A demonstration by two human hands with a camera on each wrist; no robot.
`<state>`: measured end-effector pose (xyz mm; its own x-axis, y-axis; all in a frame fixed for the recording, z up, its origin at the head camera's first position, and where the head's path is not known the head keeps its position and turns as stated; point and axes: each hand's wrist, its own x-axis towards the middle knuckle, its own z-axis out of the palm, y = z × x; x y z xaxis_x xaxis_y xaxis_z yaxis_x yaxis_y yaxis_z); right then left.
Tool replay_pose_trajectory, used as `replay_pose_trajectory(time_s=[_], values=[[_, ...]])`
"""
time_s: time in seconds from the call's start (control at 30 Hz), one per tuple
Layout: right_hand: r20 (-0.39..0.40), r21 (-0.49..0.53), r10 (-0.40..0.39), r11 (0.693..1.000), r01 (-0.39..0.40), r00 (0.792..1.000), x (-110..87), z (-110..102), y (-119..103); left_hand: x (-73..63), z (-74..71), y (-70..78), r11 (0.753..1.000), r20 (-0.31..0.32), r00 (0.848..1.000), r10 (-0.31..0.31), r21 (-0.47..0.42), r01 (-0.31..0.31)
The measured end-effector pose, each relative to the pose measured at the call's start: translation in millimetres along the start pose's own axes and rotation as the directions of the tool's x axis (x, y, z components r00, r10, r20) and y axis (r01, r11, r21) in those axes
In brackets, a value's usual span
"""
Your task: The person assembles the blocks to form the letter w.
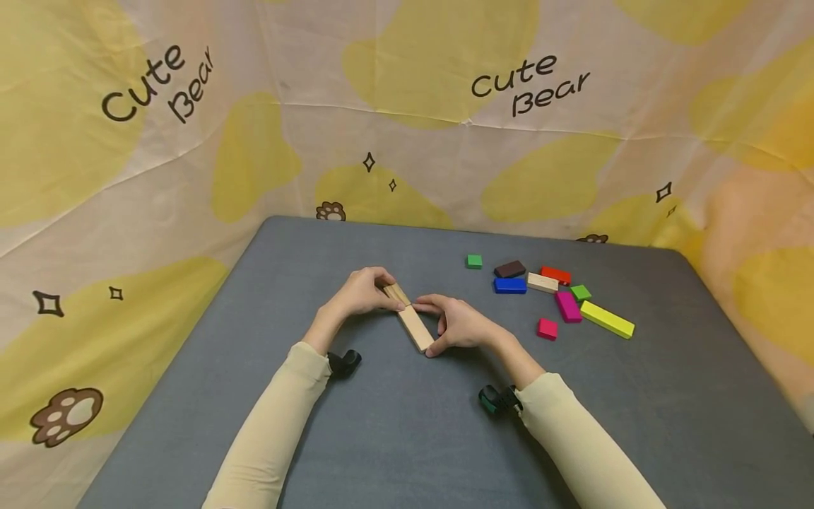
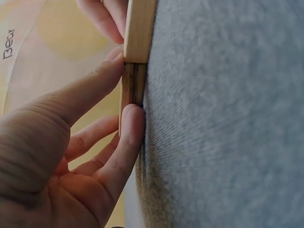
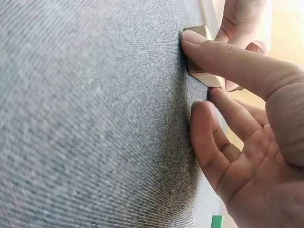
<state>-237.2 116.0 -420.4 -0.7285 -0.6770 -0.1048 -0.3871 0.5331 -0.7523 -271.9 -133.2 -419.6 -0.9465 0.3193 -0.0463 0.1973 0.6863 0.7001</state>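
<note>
Two plain wooden blocks lie end to end in a slanting line on the grey table. My left hand [image 1: 364,291] pinches the farther wooden block [image 1: 397,293] between thumb and fingers, the thumb tip close to the joint. In the left wrist view this block [image 2: 133,83] looks narrower than the nearer one and has dark streaks. My right hand [image 1: 463,324] holds the nearer wooden block [image 1: 416,329]: the thumb presses its near end, and the index finger reaches its side near the joint. The right wrist view shows the thumb across the end of this block [image 3: 197,66].
Right of my hands lie loose blocks: green [image 1: 473,261], dark brown [image 1: 510,269], blue [image 1: 510,285], plain wood [image 1: 543,283], red [image 1: 556,275], another green [image 1: 580,293], magenta [image 1: 568,307], yellow [image 1: 607,320] and pinkish red [image 1: 547,329]. Printed cloth [image 1: 413,85] hangs behind the table [image 1: 394,438].
</note>
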Motion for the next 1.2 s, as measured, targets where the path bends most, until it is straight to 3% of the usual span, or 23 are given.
replay_pose_trajectory(time_s=[0.87,1.2], values=[[0.020,0.015,-0.024,1.000,0.024,1.000,-0.5,-1.0,5.2,1.2,-4.4,-8.2,0.999,0.044,0.999,0.007,-0.033,-0.006],[0.042,0.012,-0.010,1.000,0.010,0.999,3.2,-2.2,6.2,1.4,-4.7,-4.5,0.998,0.062,0.998,0.030,-0.066,-0.026]])
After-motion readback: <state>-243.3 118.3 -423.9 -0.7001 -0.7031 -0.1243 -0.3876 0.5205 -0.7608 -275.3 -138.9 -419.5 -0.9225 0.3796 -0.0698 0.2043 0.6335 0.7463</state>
